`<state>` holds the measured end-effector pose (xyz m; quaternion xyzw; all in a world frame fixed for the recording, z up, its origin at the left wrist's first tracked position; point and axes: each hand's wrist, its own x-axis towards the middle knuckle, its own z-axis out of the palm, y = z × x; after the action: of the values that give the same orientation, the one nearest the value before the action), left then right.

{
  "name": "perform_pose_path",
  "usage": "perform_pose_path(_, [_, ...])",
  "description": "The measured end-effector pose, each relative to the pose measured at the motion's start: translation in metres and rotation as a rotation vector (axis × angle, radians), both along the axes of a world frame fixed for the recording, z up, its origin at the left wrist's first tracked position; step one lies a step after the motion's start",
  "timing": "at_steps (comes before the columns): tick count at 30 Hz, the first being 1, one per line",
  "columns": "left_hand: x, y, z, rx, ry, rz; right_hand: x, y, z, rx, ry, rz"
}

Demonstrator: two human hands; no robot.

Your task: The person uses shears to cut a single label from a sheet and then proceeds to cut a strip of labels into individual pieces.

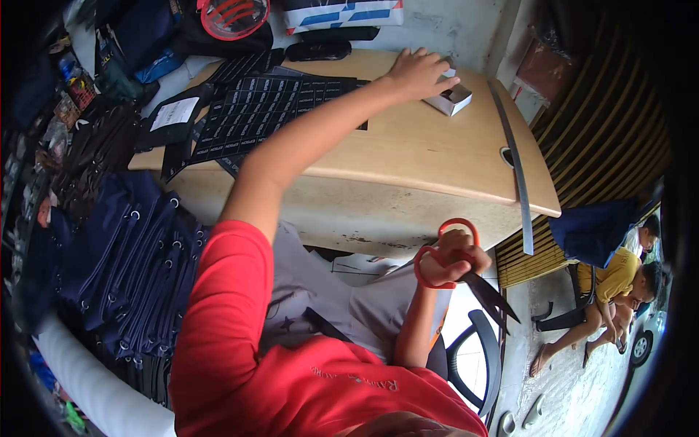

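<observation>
My left hand reaches across the wooden table, its fingers spread at the near end of a small open box with white sides. Fingertips and thumb are right at the box's edge, and part of its inside is hidden. Below the table's front edge, my right hand is closed around a pair of scissors with orange-red handles and dark blades that point down to the right. Black fabric pieces printed with EPSON lie on the table, left of my left forearm.
A long grey strip hangs over the table's right edge. Navy bags with metal eyelets are piled at left, above a white roll. A black case lies at the back. Two people sit outside at right, near a chair.
</observation>
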<state>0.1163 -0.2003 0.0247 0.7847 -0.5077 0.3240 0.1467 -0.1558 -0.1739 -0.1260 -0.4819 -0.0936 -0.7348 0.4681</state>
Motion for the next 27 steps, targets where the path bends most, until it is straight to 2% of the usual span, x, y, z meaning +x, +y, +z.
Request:
perform_pose_path(1, [0.000, 0.030, 0.002, 0.018, -0.143, -0.099, -0.005, -0.007, 0.003, 0.019, -0.025, -0.021])
perform_pose_path(2, [0.000, 0.060, 0.004, 0.076, -0.251, -0.073, -0.009, -0.012, 0.004, 0.037, -0.052, -0.046])
perform_pose_path(4, [0.022, 0.116, -0.002, 0.145, -0.295, -0.022, -0.015, -0.018, 0.008, 0.106, -0.075, -0.087])
perform_pose_path(6, [0.047, 0.176, -0.008, 0.226, -0.264, 0.130, -0.020, -0.026, 0.006, 0.126, -0.087, -0.075])
perform_pose_path(9, [0.068, 0.255, -0.009, 0.402, 0.176, 0.353, -0.024, -0.029, 0.004, 0.188, -0.081, -0.050])
perform_pose_path(11, [0.069, 0.295, -0.014, 0.446, 0.232, 0.358, -0.024, -0.035, -0.001, 0.177, -0.098, -0.006])
perform_pose_path(14, [0.059, 0.321, -0.015, 0.503, 0.259, 0.384, -0.023, -0.036, -0.001, 0.207, -0.091, -0.016])
perform_pose_path(16, [0.050, 0.333, 0.002, 0.534, 0.244, 0.458, -0.021, -0.034, 0.002, 0.230, -0.086, -0.010])
perform_pose_path(19, [0.069, 0.359, 0.021, 0.470, 0.110, 0.551, -0.022, -0.032, 0.006, 0.239, -0.059, 0.013])
perform_pose_path(22, [0.077, 0.376, 0.033, 0.448, 0.195, 0.619, -0.024, -0.029, 0.010, 0.245, -0.051, 0.035])
perform_pose_path(27, [0.082, 0.396, 0.025, 0.428, 0.235, 0.679, -0.032, -0.022, 0.023, 0.301, -0.031, -0.054])
